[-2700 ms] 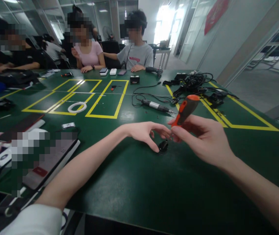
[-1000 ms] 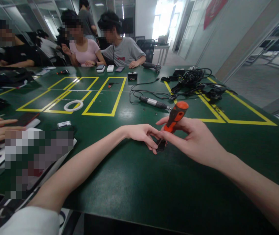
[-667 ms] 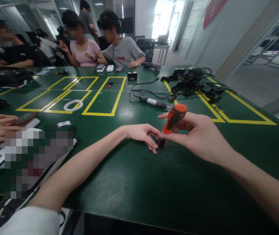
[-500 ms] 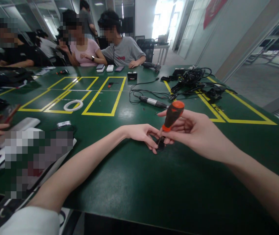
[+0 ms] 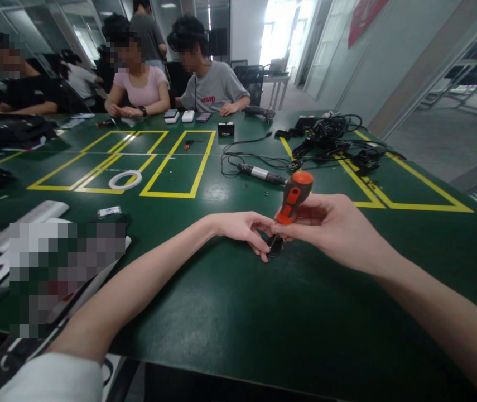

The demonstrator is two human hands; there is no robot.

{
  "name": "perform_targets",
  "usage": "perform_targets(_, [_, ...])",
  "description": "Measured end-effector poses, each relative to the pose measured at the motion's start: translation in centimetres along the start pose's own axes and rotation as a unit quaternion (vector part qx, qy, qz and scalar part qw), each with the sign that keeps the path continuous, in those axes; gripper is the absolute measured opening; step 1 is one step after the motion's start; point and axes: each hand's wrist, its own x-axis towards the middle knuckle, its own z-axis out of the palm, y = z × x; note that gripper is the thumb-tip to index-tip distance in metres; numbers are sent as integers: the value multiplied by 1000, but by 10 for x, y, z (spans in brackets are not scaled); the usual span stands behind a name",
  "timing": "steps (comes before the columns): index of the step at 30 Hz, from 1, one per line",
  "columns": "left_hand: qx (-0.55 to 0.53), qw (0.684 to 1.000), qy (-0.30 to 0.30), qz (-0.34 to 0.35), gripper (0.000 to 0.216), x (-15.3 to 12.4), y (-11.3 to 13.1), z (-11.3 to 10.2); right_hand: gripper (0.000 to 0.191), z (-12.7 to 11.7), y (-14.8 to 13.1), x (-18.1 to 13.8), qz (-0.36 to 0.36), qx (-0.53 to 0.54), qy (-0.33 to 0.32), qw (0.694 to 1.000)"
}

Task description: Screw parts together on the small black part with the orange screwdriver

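My right hand (image 5: 326, 220) is closed around a screwdriver (image 5: 294, 195) with an orange and dark grey handle. The tool is tilted, its shaft pointing down and to the left. At its tip lies a small black part (image 5: 275, 245), round in outline, on the green table (image 5: 205, 296). My left hand (image 5: 249, 229) pinches the left side of that part with thumb and fingers. What kind of part it is cannot be made out, and the exact contact of the tip is too small to see.
Behind my hands lies a grey and black pen-shaped electric tool (image 5: 261, 174) with its cable. Tangled black cables (image 5: 330, 139) are heaped at the back right. A white tape ring (image 5: 125, 180) lies left of centre. Other people sit across the table and at the left.
The screwdriver handle has turned in my right hand, showing an orange patch now. My left hand and the black part stay in place. Across the table, a person has lowered their hands.
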Motion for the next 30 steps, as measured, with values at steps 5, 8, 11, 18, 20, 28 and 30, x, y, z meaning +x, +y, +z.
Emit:
perform_targets(5, [13, 1000, 0, 5, 53, 0, 0, 1, 30, -2, 1, 1, -1, 17, 6, 1000])
perform_targets(8, [24, 1000, -2, 9, 53, 0, 1, 1, 29, -2, -1, 1, -7, 16, 0, 1000])
perform_targets(11, [28, 999, 1, 18, 46, -1, 0, 1, 27, -2, -1, 0, -20, -4, -3, 1000])
perform_targets(18, [18, 1000, -1, 12, 43, 0, 0, 1, 19, -1, -1, -4, -51, -72, 6, 996])
perform_targets(20, [17, 1000, -5, 7, 44, 0, 1, 1, 18, -1, -1, -4, -59, -84, 7, 995])
perform_targets(28, [0, 1000, 6, 0, 43, 0, 1, 1, 23, -1, -3, -3, -49, -57, 2, 997])
perform_targets(30, [8, 1000, 2, 4, 41, 0, 1, 1, 28, -1, -4, -3, -41, -39, 0, 998])
